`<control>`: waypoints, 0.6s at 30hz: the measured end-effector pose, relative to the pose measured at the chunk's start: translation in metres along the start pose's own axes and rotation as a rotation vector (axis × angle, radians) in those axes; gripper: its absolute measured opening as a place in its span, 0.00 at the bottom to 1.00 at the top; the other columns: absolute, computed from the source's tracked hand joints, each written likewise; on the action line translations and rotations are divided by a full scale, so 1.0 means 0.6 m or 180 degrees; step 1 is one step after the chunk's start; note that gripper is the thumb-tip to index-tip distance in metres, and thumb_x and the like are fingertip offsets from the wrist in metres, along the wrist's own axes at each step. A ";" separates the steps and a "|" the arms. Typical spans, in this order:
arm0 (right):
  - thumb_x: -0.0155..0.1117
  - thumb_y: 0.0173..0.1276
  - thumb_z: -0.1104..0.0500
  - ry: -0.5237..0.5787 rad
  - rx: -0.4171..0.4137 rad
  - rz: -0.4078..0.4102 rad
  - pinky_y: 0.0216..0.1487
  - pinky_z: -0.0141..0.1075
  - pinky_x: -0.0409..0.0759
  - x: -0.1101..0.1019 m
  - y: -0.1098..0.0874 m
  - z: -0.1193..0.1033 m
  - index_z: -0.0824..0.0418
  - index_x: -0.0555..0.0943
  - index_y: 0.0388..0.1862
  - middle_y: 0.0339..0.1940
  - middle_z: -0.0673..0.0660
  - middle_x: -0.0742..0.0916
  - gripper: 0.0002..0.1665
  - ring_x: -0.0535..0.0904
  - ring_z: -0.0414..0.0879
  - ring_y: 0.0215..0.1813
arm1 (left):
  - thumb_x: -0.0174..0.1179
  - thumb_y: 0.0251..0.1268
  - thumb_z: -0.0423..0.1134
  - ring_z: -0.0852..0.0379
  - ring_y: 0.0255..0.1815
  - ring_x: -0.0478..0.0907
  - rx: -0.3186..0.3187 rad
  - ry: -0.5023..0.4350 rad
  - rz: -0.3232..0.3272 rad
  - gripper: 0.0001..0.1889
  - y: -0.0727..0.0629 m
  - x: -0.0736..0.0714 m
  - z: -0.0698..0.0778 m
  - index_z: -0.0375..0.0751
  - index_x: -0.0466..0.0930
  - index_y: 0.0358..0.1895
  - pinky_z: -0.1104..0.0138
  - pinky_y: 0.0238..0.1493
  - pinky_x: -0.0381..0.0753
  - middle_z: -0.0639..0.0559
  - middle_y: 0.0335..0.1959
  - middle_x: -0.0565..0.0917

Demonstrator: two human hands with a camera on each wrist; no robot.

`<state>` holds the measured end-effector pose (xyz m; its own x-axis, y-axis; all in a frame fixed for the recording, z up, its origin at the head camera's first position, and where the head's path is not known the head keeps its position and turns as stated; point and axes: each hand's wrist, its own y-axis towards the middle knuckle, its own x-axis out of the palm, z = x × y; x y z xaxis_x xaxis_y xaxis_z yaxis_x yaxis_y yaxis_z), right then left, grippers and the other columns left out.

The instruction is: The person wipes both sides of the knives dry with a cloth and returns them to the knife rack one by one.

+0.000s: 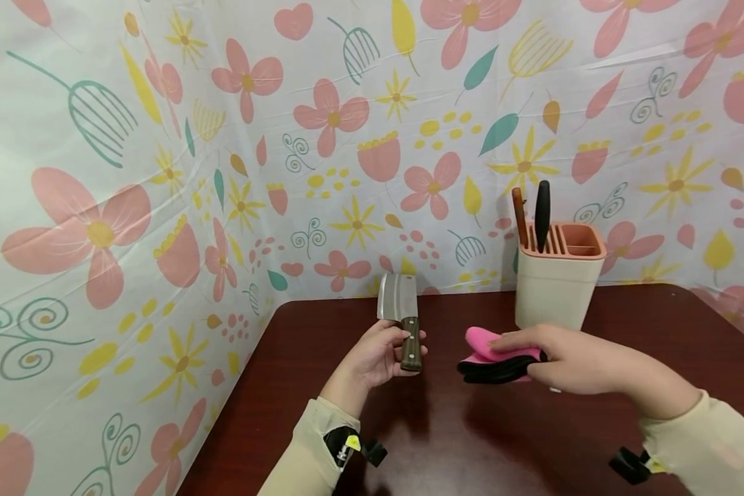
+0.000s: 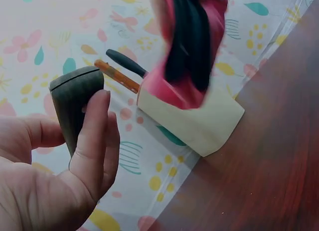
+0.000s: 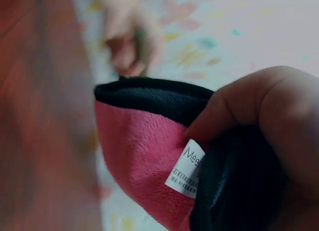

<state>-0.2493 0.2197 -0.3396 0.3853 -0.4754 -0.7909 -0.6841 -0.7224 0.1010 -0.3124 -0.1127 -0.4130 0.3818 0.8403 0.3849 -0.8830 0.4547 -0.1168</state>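
Note:
My left hand [image 1: 378,355] grips the dark wooden handle of a cleaver [image 1: 398,297], its broad steel blade pointing up and away over the table's back. In the left wrist view the handle's butt end [image 2: 77,84] stands between thumb and fingers, and the blade is hidden. To the right, my right hand [image 1: 570,358] pinches a folded cloth [image 1: 486,344], pink and fuzzy with black edging. A white printed tag [image 3: 185,168] hangs from the cloth near the thumb. Cloth and cleaver are apart, with the cloth right of the handle.
A cream knife block [image 1: 554,293] with an orange slotted top stands at the back right of the dark red table [image 1: 446,441]. It holds a black-handled knife [image 1: 542,213] and a brown-handled one [image 1: 519,215]. A floral-patterned sheet [image 1: 347,172] hangs behind and at the left.

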 end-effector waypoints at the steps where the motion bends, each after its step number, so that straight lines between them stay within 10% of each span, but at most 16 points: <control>1: 0.56 0.64 0.74 -0.0126 0.0093 0.0030 0.28 0.31 0.79 -0.002 -0.006 0.012 0.59 0.80 0.67 0.57 0.57 0.85 0.32 0.78 0.31 0.25 | 0.46 0.76 0.32 0.54 0.41 0.89 -0.0009 -0.0002 0.0001 0.27 0.000 0.002 0.000 0.41 0.56 0.75 0.60 0.29 0.89 0.41 0.59 0.81; 7: 0.67 0.61 0.67 -0.1299 0.0476 0.0400 0.46 0.34 0.81 -0.004 -0.042 0.089 0.60 0.84 0.62 0.56 0.54 0.89 0.27 0.82 0.40 0.51 | 0.42 0.76 0.33 0.57 0.38 0.88 -0.0028 0.0070 -0.0085 0.27 -0.003 0.010 -0.003 0.45 0.55 0.76 0.63 0.25 0.87 0.46 0.57 0.78; 18: 0.69 0.55 0.67 -0.1582 0.1159 0.0513 0.48 0.54 0.85 0.069 -0.086 0.136 0.73 0.80 0.59 0.51 0.64 0.88 0.30 0.86 0.54 0.50 | 0.45 0.63 0.30 0.58 0.34 0.86 -0.0008 0.0182 -0.0133 0.22 -0.001 0.017 -0.011 0.42 0.58 0.61 0.66 0.22 0.84 0.50 0.52 0.78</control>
<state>-0.2485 0.2781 -0.4267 -0.0135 -0.2109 -0.9774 -0.9099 -0.4026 0.0995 -0.3062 -0.1025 -0.4149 0.4333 0.8361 0.3365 -0.8653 0.4904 -0.1042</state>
